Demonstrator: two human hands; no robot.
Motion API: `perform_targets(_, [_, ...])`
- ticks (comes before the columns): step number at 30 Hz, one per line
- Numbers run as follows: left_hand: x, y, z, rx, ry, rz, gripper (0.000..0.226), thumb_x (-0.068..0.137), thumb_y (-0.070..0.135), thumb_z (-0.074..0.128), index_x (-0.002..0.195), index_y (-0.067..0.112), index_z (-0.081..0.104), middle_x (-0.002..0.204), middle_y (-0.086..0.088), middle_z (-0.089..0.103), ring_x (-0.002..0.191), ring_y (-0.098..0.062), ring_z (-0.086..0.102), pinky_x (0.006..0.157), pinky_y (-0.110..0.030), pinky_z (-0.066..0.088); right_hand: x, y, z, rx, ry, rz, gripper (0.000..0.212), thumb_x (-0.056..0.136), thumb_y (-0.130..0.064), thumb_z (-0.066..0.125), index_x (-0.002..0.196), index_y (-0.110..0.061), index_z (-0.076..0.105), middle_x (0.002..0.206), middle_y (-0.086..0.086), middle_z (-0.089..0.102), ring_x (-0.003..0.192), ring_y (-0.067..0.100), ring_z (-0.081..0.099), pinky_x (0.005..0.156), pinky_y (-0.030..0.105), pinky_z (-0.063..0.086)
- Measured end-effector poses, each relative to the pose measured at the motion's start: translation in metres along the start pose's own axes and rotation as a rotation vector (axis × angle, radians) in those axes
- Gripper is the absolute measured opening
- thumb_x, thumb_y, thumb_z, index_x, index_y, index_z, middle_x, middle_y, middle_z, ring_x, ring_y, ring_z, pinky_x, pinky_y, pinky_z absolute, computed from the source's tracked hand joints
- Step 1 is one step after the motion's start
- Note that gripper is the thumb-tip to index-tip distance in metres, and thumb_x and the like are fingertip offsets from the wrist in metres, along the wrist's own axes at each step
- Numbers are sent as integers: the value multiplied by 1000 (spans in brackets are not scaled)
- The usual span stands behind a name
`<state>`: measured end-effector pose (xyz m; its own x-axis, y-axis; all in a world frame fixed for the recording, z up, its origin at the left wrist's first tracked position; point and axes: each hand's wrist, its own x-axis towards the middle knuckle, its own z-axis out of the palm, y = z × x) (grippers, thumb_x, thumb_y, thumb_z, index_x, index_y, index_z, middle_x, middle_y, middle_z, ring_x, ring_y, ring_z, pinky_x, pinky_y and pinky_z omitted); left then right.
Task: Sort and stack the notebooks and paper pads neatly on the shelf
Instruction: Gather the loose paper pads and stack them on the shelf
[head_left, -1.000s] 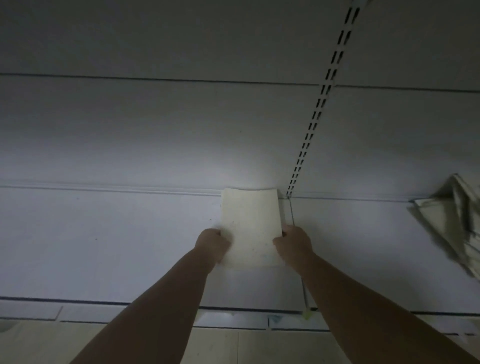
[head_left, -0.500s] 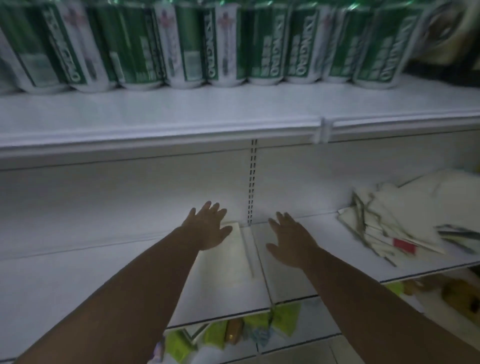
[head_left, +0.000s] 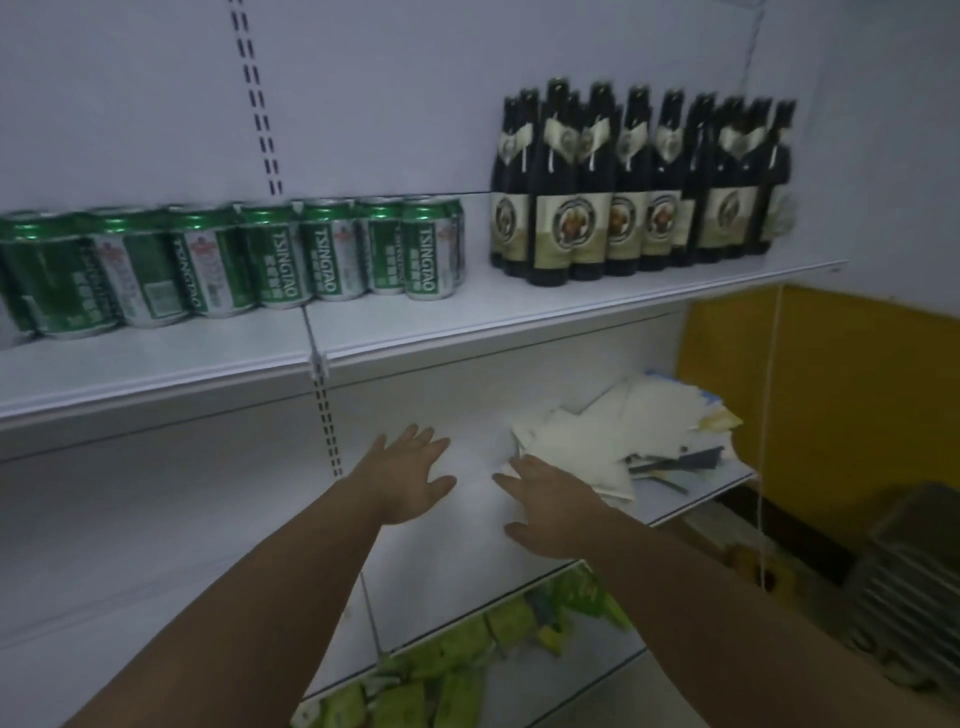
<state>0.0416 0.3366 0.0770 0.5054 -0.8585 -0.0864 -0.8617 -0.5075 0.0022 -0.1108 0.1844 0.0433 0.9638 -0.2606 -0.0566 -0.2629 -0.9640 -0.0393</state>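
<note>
On the white metal middle shelf (head_left: 691, 496), a loose, skewed heap of pale notebooks and paper pads (head_left: 597, 441) lies to the right of both hands and a little deeper in, spreading away toward the shelf's right end. Its near-left corner sits just beside the right hand's fingertips (head_left: 511, 467); whether they touch is unclear. The right hand (head_left: 550, 506) is plainly nearer, the left hand (head_left: 410, 475) hovers over bare shelf. Both are flat, fingers spread, holding nothing.
</note>
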Motion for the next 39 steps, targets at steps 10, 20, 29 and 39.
perform_targets(10, [32, 168, -7, -11, 14, 2, 61, 100, 49, 25, 153, 24, 11, 161, -1, 4, 148, -19, 0, 119, -43, 3, -88, 151, -25, -51, 23, -1, 65, 96, -43, 43, 152, -24, 15, 160, 5, 10, 147, 23, 6, 119, 40, 13])
perform_targets(20, [87, 189, -10, 66, -17, -48, 59, 100, 47, 25, 152, 22, 11, 161, -2, 5, 148, -20, 1, 120, -45, 6, -67, 244, -16, 19, -20, 62, 64, 96, -38, 45, 152, -27, 14, 161, 2, 5, 148, 18, 2, 120, 35, 13])
perform_targets(29, [206, 156, 50, 83, -155, -27, 62, 100, 46, 27, 153, 21, 6, 161, -3, 2, 148, -21, -1, 120, -45, 5, 1, 317, 3, -43, -205, 63, 65, 98, -27, 41, 153, -23, 6, 160, 3, -6, 148, 18, -5, 119, 33, 9])
perform_targets(39, [295, 147, 74, -9, -181, -92, 61, 101, 44, 29, 153, 20, 8, 161, -3, 4, 148, -20, 0, 120, -44, 9, 88, 362, 46, 55, -315, 16, 64, 99, -29, 42, 153, -22, 8, 161, 3, -1, 148, 18, 1, 117, 31, 14])
